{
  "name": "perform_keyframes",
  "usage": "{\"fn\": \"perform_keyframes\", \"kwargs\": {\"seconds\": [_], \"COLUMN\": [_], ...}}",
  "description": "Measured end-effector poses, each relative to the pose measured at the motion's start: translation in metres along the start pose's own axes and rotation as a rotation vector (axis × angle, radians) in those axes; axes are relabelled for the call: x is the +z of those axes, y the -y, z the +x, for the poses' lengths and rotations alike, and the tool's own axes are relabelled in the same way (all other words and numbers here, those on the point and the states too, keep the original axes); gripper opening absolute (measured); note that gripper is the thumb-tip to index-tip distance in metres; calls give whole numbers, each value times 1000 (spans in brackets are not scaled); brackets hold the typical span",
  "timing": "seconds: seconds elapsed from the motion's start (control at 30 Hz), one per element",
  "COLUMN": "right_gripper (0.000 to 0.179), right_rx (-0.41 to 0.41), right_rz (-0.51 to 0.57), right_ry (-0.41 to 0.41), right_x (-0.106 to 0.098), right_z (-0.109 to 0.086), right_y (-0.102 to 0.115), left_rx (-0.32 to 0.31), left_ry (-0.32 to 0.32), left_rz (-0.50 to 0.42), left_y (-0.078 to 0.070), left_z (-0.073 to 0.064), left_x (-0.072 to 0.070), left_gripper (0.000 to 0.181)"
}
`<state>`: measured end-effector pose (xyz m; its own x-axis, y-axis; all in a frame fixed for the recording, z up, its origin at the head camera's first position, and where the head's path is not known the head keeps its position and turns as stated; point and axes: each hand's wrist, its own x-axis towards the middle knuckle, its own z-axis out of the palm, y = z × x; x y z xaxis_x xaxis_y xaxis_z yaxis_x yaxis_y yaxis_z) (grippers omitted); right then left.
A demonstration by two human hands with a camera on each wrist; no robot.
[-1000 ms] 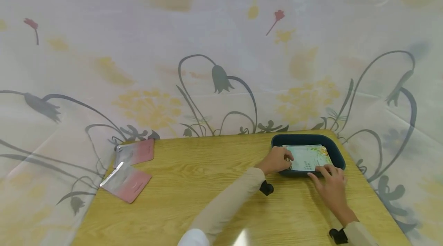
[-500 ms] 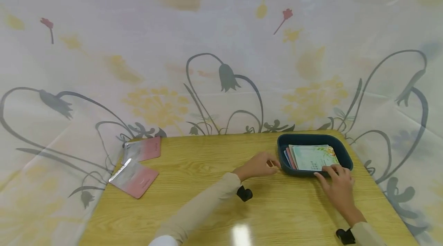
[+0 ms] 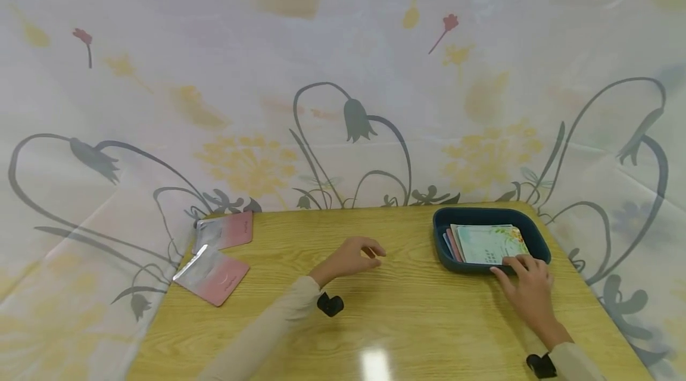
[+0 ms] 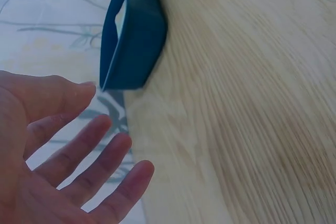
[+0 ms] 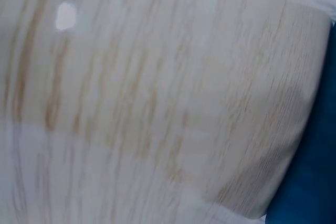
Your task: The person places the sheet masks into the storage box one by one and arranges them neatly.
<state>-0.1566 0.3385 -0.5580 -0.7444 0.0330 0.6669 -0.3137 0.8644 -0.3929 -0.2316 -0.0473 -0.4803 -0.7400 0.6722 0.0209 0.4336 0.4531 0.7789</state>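
Observation:
A dark blue plastic tray [image 3: 445,253] stands at the right of the table. Inside it lies a stack of packets, the top one a pale green floral packet [image 3: 490,244] with pink and bluish edges showing beneath. My right hand [image 3: 530,297] grips the tray's near rim, thumb outside and fingers over the edge. Over the middle of the table is my left hand [image 3: 351,259], apart from the tray, fingers loosely bent and holding nothing; the left wrist view shows its spread fingers [image 4: 100,166]. The right wrist view shows the tray wall [image 5: 310,182] but no hand.
Two pink and silver pouches lie at the left: a rear pouch [image 3: 236,230] and a tilted front pouch [image 3: 217,280] partly over it. A flower-printed curtain [image 3: 332,41] hangs behind the wooden table [image 3: 300,238].
My left hand has left the packets in the tray and moved left over the table, uncovering the stack's left edges. The right hand keeps its place at the rim. The head view has shifted slightly.

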Motion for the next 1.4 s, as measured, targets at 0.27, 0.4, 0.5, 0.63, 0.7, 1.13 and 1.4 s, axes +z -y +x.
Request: {"fn": "perform_keyframes", "kwargs": {"seconds": [0.27, 0.4, 0.5, 0.63, 0.7, 1.13, 1.4], "right_gripper": [29, 28, 28, 27, 26, 26, 26], "right_rx": [6, 5, 5, 13, 13, -8, -23], "right_rz": [-3, 6, 13, 12, 12, 7, 4], "right_ry": [14, 15, 22, 25, 27, 29, 22], "right_x": [-1, -2, -3, -3, -3, -3, -2], "right_z": [0, 0, 0, 0, 0, 2, 2], "right_y": [-2, -4, -3, 0, 0, 1, 0], "left_rx": [-32, -53, -71, -86, -98, -287, -337], "left_ry": [-43, -84, -117, -148, -164, -235, -336], "left_rz": [-1, 13, 11, 25, 37, 17, 4], "left_y": [7, 12, 16, 23, 26, 49, 63], "left_z": [-37, -52, -64, -78, -85, -129, -150], "left_x": [-29, -45, -58, -74, -81, -119, -138], "left_gripper": [20, 21, 23, 24, 25, 32, 33]}}
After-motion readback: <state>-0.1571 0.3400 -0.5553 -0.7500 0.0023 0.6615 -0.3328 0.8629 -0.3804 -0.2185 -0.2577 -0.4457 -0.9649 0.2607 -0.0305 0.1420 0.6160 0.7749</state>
